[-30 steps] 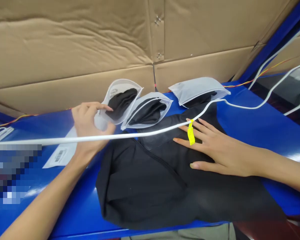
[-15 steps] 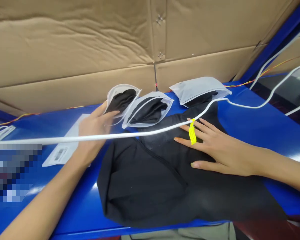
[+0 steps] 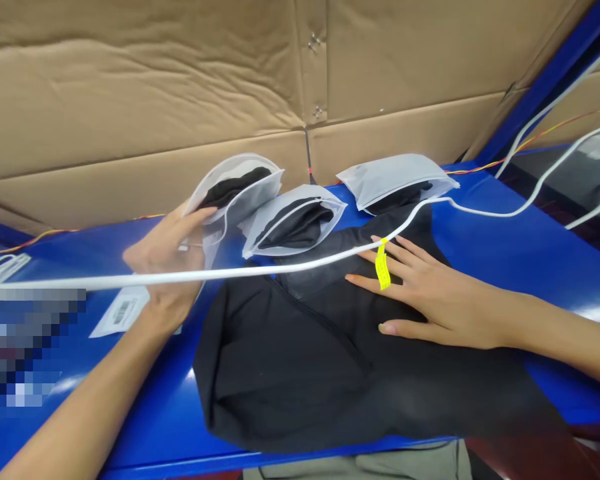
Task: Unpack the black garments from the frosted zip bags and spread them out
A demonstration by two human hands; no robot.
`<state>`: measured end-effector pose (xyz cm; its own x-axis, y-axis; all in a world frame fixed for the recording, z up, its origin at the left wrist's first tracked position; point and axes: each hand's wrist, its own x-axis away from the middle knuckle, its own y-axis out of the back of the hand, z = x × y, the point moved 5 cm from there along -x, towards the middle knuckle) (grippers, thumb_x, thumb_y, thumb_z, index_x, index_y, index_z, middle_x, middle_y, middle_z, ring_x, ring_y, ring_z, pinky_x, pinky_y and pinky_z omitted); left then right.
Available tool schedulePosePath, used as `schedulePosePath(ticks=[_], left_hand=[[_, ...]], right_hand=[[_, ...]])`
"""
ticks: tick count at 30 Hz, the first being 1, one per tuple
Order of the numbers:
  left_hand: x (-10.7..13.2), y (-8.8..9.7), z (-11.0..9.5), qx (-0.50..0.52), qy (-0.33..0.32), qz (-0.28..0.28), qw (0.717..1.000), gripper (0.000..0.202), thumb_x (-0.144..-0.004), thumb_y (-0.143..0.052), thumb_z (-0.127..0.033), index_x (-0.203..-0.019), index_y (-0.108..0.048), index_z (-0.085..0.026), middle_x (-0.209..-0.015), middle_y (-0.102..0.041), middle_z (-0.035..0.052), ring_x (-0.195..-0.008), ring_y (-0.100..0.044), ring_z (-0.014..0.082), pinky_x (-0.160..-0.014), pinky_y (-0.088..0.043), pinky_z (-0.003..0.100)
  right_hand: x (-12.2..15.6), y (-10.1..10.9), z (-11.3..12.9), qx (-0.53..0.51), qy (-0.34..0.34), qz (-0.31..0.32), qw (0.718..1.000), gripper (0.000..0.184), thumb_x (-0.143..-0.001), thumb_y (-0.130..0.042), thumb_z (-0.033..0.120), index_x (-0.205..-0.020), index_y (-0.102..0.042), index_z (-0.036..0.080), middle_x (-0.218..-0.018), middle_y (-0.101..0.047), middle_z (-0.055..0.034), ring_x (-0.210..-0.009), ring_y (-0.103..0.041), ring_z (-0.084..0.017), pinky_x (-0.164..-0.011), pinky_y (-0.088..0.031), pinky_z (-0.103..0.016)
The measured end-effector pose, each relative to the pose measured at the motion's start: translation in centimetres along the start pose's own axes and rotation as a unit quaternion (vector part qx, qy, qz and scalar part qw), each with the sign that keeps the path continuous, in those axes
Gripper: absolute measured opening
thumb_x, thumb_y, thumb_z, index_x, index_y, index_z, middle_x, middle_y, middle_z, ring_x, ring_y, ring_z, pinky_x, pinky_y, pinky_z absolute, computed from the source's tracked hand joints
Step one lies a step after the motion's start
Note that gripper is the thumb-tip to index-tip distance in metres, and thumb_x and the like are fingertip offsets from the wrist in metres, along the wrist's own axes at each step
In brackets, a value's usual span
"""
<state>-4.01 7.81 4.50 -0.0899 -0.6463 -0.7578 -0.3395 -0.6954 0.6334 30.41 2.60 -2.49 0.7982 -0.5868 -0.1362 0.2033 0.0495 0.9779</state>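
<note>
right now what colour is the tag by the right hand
The tag is bright yellow, best seen in the head view.

Lighting is bright and even, with faint shadows. Glare streaks the glossy blue surface (image 3: 155,427), while the black garment (image 3: 280,380) loses fold detail. Wide-angle distortion bows the cardboard panel (image 3: 130,80). A pixelated patch (image 3: 25,347) obscures the lower left.

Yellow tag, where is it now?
Head view, right of centre: the yellow tag lies across the fingers of the right hand, just under the white cable, above the black garment.
</note>
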Motion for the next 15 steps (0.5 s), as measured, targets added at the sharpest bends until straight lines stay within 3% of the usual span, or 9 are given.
schedulePosePath(ticks=[4,7,10,13,15], left_hand=[[0.6,0.9,-2.1,0.009,-0.033,-0.017,0.999,0.030,-0.109,-0.053,-0.030,-0.114,-0.082,-0.022,-0.134,-0.078,0.0083,-0.127,-0.075,0.0314,-0.110,-0.060,0.054],[1.5,1.6,-3.7,0.023,-0.071,-0.027,0.997,0.029,-0.106,-0.057,-0.022,-0.112,-0.083,-0.034,-0.128,-0.081,0.0004,-0.121,-0.078,0.0309,-0.106,-0.065,0.054],[3.0,2.1,-5.5,0.073,-0.154,0.025,0.985,0.031,-0.101,-0.063,-0.017,-0.110,-0.081,-0.040,-0.128,-0.080,-0.0064,-0.126,-0.075,0.0295,-0.106,-0.068,0.055],[4.4,1.8,-6.6,0.091,-0.175,0.111,0.974,0.026,-0.099,-0.065,-0.024,-0.105,-0.082,-0.042,-0.127,-0.080,-0.0093,-0.129,-0.072,0.0297,-0.107,-0.069,0.054],[5.1,1.8,-7.6,0.109,-0.204,0.131,0.964,0.031,-0.101,-0.061,-0.023,-0.110,-0.081,-0.044,-0.129,-0.078,-0.0106,-0.128,-0.073,0.0280,-0.105,-0.070,0.049]], right_hand=[[0.0,-0.1,-0.1,-0.004,-0.001,-0.005,1.000,0.069,-0.106,-0.055,0.057,-0.168,-0.039,0.031,-0.177,-0.031,-0.0151,-0.163,-0.024,-0.047,-0.125,-0.026,-0.080],[0.0,0.0,-0.1,-0.008,-0.002,-0.003,1.000,0.070,-0.106,-0.055,0.057,-0.169,-0.038,0.031,-0.177,-0.031,-0.0155,-0.163,-0.024,-0.047,-0.125,-0.026,-0.080],[-0.2,0.4,0.1,-0.011,-0.005,0.003,1.000,0.070,-0.107,-0.053,0.058,-0.168,-0.040,0.028,-0.175,-0.036,-0.0174,-0.162,-0.028,-0.048,-0.125,-0.027,-0.080],[-0.5,0.8,0.3,-0.017,0.000,0.011,1.000,0.060,-0.107,-0.051,0.059,-0.156,-0.059,0.025,-0.168,-0.048,-0.0173,-0.159,-0.035,-0.047,-0.126,-0.029,-0.077],[-0.6,1.0,0.3,-0.024,0.001,-0.001,1.000,0.054,-0.107,-0.052,0.059,-0.146,-0.069,0.027,-0.164,-0.054,-0.0149,-0.159,-0.037,-0.045,-0.127,-0.030,-0.074]])
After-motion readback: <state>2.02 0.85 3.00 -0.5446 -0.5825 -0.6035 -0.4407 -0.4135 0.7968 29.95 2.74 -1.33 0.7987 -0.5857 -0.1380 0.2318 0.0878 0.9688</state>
